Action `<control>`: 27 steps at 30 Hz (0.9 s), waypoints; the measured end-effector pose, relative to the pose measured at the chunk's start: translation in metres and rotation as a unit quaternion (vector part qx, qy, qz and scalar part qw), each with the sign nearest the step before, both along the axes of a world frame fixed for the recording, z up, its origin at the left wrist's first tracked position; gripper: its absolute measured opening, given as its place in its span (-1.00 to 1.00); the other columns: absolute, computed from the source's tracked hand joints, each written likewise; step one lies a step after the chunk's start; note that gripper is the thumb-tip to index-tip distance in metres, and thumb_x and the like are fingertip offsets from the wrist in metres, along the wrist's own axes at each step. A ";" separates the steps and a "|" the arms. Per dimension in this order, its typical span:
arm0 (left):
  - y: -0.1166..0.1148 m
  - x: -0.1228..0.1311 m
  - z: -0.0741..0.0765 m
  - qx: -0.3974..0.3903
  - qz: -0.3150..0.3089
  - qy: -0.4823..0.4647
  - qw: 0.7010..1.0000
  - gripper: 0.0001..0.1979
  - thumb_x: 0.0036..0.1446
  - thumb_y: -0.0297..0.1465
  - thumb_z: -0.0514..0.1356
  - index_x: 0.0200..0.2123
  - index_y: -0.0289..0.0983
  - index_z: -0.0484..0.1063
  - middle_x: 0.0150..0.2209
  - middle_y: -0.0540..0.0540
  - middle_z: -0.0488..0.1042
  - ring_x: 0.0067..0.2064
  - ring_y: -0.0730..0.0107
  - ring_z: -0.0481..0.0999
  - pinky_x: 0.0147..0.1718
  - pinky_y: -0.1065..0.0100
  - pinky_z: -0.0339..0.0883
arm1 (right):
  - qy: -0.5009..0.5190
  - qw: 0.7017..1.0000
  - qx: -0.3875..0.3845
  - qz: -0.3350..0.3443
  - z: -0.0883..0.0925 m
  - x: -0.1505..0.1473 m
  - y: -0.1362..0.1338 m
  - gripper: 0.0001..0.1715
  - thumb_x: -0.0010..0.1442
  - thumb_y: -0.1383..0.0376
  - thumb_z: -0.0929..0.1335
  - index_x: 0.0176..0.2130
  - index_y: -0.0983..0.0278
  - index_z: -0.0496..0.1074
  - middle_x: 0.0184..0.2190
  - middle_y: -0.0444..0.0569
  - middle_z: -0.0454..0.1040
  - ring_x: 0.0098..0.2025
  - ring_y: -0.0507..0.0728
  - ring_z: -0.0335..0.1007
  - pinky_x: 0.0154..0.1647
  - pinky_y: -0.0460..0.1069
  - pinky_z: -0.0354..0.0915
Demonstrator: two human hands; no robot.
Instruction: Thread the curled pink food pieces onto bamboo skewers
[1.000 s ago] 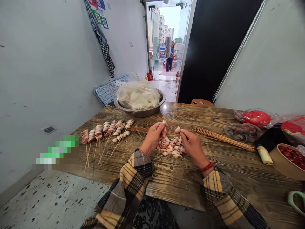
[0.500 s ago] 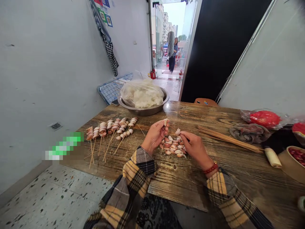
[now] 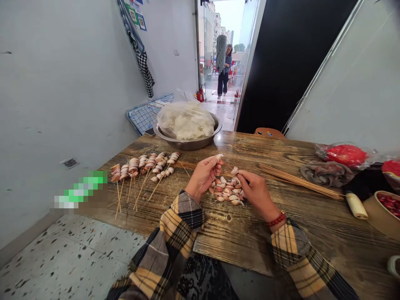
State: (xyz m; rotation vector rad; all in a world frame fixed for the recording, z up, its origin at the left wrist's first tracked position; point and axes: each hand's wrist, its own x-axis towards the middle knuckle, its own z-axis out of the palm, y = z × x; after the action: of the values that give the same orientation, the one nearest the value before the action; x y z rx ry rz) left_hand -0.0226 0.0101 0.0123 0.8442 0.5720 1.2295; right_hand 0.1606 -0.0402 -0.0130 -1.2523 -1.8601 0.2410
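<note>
My left hand [image 3: 202, 177] is closed around a garlic skewer, with a pale clove [image 3: 220, 157] showing above the fingertips. A thin stick reaches from these fingers toward the right, its far part hard to make out. Another garlic clove [image 3: 234, 171] is pinched between the thumb and fingers of my right hand [image 3: 255, 189], at the stick's end. Below and between both hands lies a pile of loose garlic cloves [image 3: 227, 191] on the wooden table. To the left, several finished garlic skewers [image 3: 143, 163] rest side by side, sticks pointing toward me.
A metal basin [image 3: 190, 144] with a plastic bag of white food [image 3: 190, 123] stands at the back. Bare bamboo skewers [image 3: 300, 181], a grey cloth [image 3: 326, 174], a red bundle in plastic [image 3: 346, 155] and a tub of red pieces [image 3: 383, 216] lie right. A person [image 3: 223, 66] is at the doorway.
Both hands stay nearly in place, the clove in the right hand still close to the stick. The view has shifted slightly. The person at the doorway has come a little nearer.
</note>
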 end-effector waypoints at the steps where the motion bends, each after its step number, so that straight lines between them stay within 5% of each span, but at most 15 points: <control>1: 0.000 0.000 0.000 -0.002 0.002 -0.004 1.000 -0.72 -0.05 -0.37 0.36 -0.27 -0.43 0.52 -0.40 -0.10 0.48 -0.43 0.58 0.38 -0.45 0.52 0.23 | -0.001 1.000 -0.002 -0.001 0.000 0.000 0.000 -0.67 0.32 0.24 0.20 -0.13 0.23 0.52 -0.24 -0.03 0.59 -0.25 0.14 0.51 -0.26 -0.04 0.30; 27: 0.003 0.000 -0.006 -0.015 0.029 -0.005 0.999 -0.73 -0.06 -0.36 0.36 -0.28 -0.40 0.54 -0.42 -0.08 0.48 -0.47 0.59 0.37 -0.48 0.52 0.25 | -0.008 1.000 -0.011 -0.009 0.005 -0.002 -0.003 -0.67 0.32 0.24 0.20 -0.15 0.23 0.52 -0.25 -0.02 0.59 -0.26 0.15 0.51 -0.25 -0.03 0.30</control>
State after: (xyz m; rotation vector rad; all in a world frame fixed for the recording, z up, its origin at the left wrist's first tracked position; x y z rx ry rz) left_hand -0.0228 0.0130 0.0062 0.8007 0.6101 1.2742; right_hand 0.1586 -0.0435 -0.0081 -1.2880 -1.8632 0.2425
